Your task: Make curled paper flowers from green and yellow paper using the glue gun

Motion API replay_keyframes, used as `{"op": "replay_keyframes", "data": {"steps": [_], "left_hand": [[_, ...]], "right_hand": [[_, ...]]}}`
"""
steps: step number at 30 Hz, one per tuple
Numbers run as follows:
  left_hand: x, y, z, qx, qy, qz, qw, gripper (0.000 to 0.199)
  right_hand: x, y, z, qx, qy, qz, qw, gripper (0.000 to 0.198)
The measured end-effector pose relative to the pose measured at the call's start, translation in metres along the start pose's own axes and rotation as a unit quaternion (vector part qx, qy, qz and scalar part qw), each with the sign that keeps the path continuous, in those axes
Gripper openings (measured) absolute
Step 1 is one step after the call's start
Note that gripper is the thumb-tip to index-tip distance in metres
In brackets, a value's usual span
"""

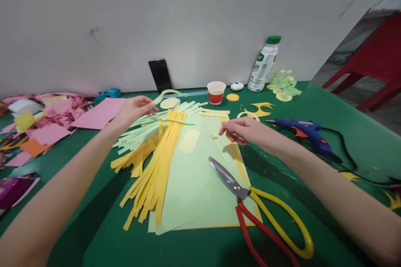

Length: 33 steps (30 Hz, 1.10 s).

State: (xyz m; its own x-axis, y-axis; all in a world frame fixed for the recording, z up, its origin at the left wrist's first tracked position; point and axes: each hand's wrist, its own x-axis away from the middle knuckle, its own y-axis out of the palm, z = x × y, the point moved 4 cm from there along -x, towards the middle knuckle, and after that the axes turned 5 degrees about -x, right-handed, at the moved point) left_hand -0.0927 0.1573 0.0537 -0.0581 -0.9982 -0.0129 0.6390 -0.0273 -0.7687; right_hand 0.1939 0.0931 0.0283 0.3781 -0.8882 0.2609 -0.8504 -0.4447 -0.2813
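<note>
So the left hand (139, 107) has a pale green strip (163, 93) pinched in its fingers, up by the heap of cut strips (133, 132). The right hand (240, 129) is kinda curled, can't tell if it's gripping anything, with a tiny paper bit (215, 136) right by its fingertips. Big scissors (230, 182) lie partly on the green sheet (197, 185), glue gun (308, 132) off to the right
</note>
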Motion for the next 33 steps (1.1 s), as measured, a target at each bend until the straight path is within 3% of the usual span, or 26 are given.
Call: {"op": "replay_keyframes", "data": {"steps": [5,7,10,16,22,24,25,26,27,28,31,33], "left_hand": [[0.088,0.074,0.058,0.136,0.066,-0.171,0.974,0.02],[0.12,0.099,0.072,0.193,0.055,-0.287,0.937,0.019],[0.149,0.115,0.079,0.237,0.027,-0.36,0.902,0.022],[0.158,0.123,0.075,0.297,0.031,-0.405,0.864,0.034],[0.148,0.122,0.081,0.388,0.024,-0.443,0.808,0.028],[0.142,0.115,0.082,0.318,0.069,-0.458,0.828,0.024],[0.135,0.109,0.079,0.253,0.096,-0.448,0.852,0.025],[0.123,0.1,0.074,0.146,0.134,-0.402,0.894,0.025],[0.105,0.088,0.067,0.03,0.177,-0.301,0.937,0.028],[0.087,0.075,0.057,-0.015,0.173,-0.232,0.957,0.028],[0.028,0.045,0.019,-0.103,0.16,-0.101,0.977,0.027],[-0.006,0.032,-0.006,-0.156,0.16,-0.052,0.973,0.025]], "right_hand": [[0.003,0.042,0.0,-0.128,0.0,-0.091,0.988,0.05],[0.005,0.049,-0.002,-0.21,0.004,-0.092,0.973,0.043],[0.009,0.041,-0.006,-0.294,-0.005,-0.058,0.954,0.028],[0.013,0.016,-0.014,-0.322,-0.008,-0.016,0.947,0.019],[0.018,0.008,-0.022,-0.42,-0.016,0.022,0.907,0.03],[0.021,0.002,-0.024,-0.414,-0.038,0.06,0.907,0.021],[0.022,0.0,-0.024,-0.405,-0.043,0.073,0.91,0.019],[0.023,-0.002,-0.024,-0.397,-0.043,0.077,0.914,0.018],[0.024,-0.003,-0.024,-0.39,-0.038,0.073,0.917,0.018],[0.025,-0.003,-0.024,-0.384,-0.033,0.067,0.92,0.019],[0.025,-0.001,-0.023,-0.37,-0.021,0.042,0.928,0.021],[0.024,0.001,-0.024,-0.367,-0.018,0.028,0.93,0.021]]}}
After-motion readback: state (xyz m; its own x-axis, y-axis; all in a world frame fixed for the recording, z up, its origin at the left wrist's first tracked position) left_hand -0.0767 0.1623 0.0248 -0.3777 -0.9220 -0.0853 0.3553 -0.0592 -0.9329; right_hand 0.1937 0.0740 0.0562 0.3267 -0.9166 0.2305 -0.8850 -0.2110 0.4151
